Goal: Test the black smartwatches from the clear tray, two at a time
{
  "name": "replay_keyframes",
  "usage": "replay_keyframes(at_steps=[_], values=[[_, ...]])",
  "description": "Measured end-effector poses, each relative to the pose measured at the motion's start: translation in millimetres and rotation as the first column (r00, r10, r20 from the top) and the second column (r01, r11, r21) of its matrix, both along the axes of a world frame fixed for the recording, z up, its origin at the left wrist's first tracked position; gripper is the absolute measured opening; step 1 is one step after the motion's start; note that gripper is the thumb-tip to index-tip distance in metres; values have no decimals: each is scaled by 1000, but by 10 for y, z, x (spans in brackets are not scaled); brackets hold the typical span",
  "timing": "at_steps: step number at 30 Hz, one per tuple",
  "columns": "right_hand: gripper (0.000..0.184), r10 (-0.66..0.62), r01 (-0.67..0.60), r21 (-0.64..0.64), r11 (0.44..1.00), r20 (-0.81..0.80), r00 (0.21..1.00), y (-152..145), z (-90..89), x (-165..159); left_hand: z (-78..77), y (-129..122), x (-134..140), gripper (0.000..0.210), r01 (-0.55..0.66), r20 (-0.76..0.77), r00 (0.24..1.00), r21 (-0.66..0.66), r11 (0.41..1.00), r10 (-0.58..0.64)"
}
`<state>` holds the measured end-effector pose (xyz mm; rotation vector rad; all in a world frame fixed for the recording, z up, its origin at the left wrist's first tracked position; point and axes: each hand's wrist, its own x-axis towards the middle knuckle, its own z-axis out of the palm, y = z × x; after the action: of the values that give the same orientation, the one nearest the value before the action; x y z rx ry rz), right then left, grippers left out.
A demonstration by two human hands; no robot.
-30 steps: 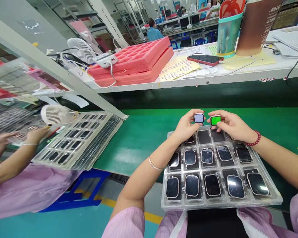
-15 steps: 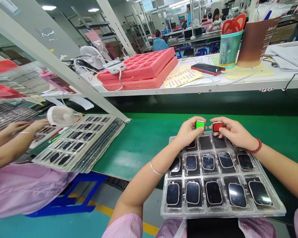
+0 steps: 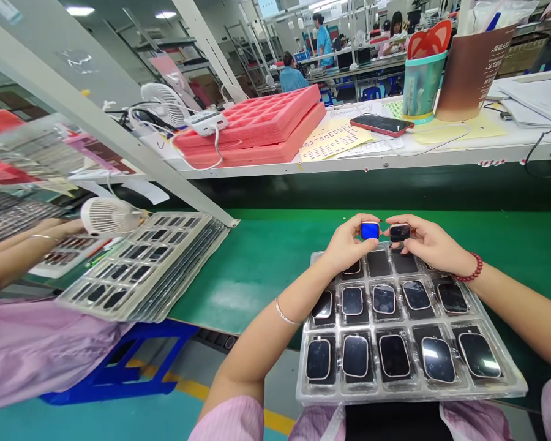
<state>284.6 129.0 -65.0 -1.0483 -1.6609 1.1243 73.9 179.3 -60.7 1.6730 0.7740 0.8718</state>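
Note:
My left hand [image 3: 349,248] holds a small smartwatch body with a blue lit screen [image 3: 370,231] above the far edge of a clear plastic tray [image 3: 408,387]. My right hand [image 3: 429,245] holds a second smartwatch body with a dark screen [image 3: 400,232] right beside it. The tray lies in front of me on my lap and the green belt, filled with several dark-screened watch bodies in rows. Two pockets at the tray's far row, just under my hands, look vacant.
A stack of similar trays [image 3: 144,266] lies on the green belt [image 3: 266,257] to the left, where a co-worker's arms [image 3: 22,248] reach beside a small white fan [image 3: 105,215]. The shelf behind holds pink foam trays [image 3: 257,125], a phone [image 3: 381,124] and a cup [image 3: 421,76].
The left watch's screen went from pale to green to blue; the right one went from green to red to dark. My hands stayed in place. The co-worker's arms shifted left.

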Motion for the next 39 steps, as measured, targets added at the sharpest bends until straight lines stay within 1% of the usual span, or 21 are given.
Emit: replay_keyframes(at_steps=[4, 6, 11, 17, 22, 26, 29, 33, 39], values=[[41, 1, -1, 4, 1000, 17, 1000, 3, 8, -6, -13, 13, 6, 27, 13, 40, 999, -28, 1000, -12], [41, 2, -2, 4, 1000, 15, 1000, 6, 4, -6, -14, 13, 9, 29, 7, 26, 1000, -22, 1000, -7], [48, 8, -8, 5, 1000, 6, 1000, 3, -12, 2, -7, 1, 4, 37, -11, -19, 1000, 6, 1000, 11], [46, 3, -3, 4, 1000, 12, 1000, -9, 22, -5, -10, 7, 2, 26, -1, 8, 1000, 13, 1000, 1], [45, -6, 6, 7, 1000, 21, 1000, -16, 42, -15, 8, -1, -2, 34, -21, -23, 1000, 24, 999, 22], [41, -22, 21, 13, 1000, 24, 999, -15, 34, -12, 14, 1, -7, 31, -22, -10, 1000, 21, 1000, 22], [35, -25, 25, -13, 1000, 20, 999, -8, 25, -4, 1, 12, -9, 29, 1, 38, 999, -12, 1000, -1], [33, -33, 34, -28, 999, 6, 999, -2, 26, 0, 2, 5, -4, 34, 29, 87, 996, -76, 997, -22], [29, -40, 40, -42, 998, -8, 999, -10, 25, 10, 50, -38, 5, 35, 15, 29, 1000, -125, 992, -12]])
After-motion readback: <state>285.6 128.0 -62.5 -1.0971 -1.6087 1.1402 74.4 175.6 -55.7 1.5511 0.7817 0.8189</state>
